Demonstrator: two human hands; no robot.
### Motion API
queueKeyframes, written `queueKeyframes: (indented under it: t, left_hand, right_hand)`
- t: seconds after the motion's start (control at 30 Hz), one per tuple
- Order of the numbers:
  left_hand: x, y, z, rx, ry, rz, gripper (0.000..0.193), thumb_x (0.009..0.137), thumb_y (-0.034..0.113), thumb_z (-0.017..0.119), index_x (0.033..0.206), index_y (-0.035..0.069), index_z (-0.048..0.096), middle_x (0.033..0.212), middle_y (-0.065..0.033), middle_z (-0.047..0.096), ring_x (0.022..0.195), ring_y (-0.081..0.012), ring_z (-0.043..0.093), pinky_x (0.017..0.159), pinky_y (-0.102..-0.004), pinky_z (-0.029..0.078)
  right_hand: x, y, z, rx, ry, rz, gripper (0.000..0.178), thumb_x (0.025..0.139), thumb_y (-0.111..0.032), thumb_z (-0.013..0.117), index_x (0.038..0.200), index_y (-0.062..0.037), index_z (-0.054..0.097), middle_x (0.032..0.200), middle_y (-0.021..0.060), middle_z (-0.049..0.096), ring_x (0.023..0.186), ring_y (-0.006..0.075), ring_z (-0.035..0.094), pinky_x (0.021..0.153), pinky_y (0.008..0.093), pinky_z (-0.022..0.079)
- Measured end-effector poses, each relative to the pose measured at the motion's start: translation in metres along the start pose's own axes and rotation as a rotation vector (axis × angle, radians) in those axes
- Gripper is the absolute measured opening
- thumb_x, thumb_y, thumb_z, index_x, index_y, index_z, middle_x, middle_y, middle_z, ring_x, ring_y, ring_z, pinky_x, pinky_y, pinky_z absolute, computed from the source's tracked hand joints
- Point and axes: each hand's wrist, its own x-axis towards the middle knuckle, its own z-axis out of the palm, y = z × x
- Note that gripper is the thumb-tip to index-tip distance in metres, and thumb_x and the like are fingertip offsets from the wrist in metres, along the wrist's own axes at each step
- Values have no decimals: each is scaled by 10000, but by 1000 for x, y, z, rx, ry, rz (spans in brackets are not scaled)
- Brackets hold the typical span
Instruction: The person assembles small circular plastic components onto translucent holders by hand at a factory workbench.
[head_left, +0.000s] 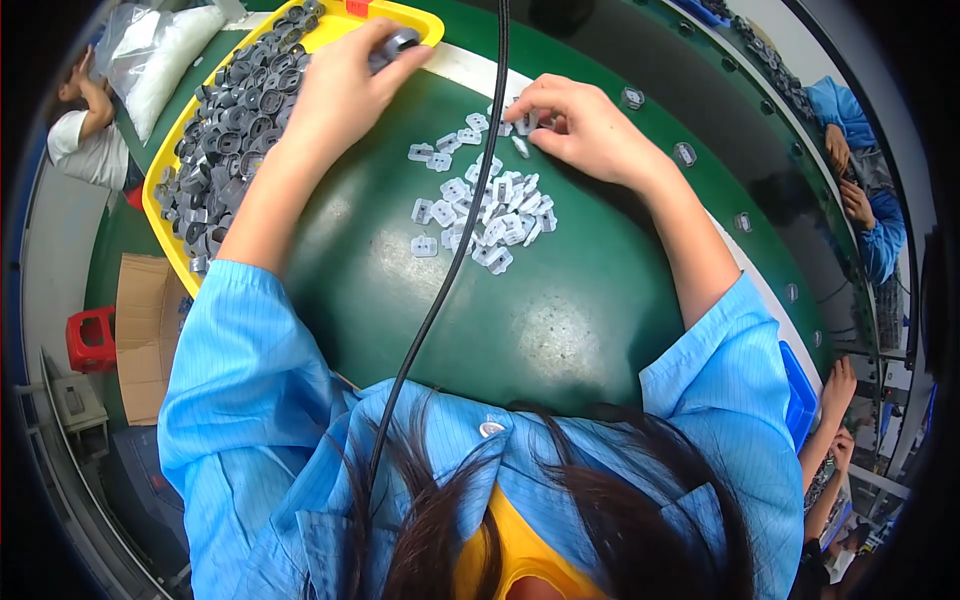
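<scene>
My left hand [345, 85] is at the far left, over the inner edge of the yellow tray. Its thumb and fingers close on a dark grey, ring-like plastic part [399, 43]. My right hand [590, 125] reaches to the far side of the green table, its fingers curled around a small translucent plastic piece [528, 122]; the fingers partly hide it. Nearer to me lies a loose heap of similar translucent pieces [510, 215], each with a grey middle. A few more pieces [440, 155] lie scattered left of the black cable.
The yellow tray [155, 215] is heaped with grey ring-like parts [250, 115]. A black cable [430, 320] hangs across the view. Beyond the table's pale edge, a dark conveyor belt [690, 100] carries spaced-out pieces. Other people's hands [845, 175] work at the right. A cardboard box [145, 330] stands left.
</scene>
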Motion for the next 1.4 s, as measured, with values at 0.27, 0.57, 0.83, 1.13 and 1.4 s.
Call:
queueKeyframes:
  t: [0.27,0.57,0.83,1.13,1.4]
  left_hand:
    - [4,35,54,-782,-192,-430,371,842,329,666,1099,71,596,727,29,561,537,-17,430,448,-167,273]
    - [-10,32,56,-845,-295,-429,392,759,190,739,1115,78,618,806,42,602,563,-11,437,487,-165,318]
    - [-9,44,54,-603,-263,-237,338,739,241,707,1003,35,660,840,-95,682,769,-167,647,720,-291,497]
    - [-10,50,60,-816,-303,-300,345,725,227,749,971,1,664,768,-44,653,702,-79,586,651,-241,469]
    - [-12,61,48,-597,-297,-226,346,708,261,714,928,-1,664,736,-143,665,695,-230,663,674,-338,511]
  right_hand:
    - [2,6,-14,103,151,313,260,765,-173,634,984,-39,677,905,106,654,766,190,626,725,311,499]
    - [4,-12,-2,128,141,342,175,741,-138,656,886,-42,635,708,60,590,659,173,588,633,309,474]
    - [6,-17,-9,773,218,283,242,828,-112,671,1034,14,648,845,66,661,703,96,603,647,204,480]
    - [6,-19,0,198,441,144,175,744,-182,719,840,-36,705,729,74,659,642,134,617,627,252,484]
    - [8,-14,-3,185,405,124,316,692,-256,751,917,-42,694,762,51,666,760,131,598,719,307,481]
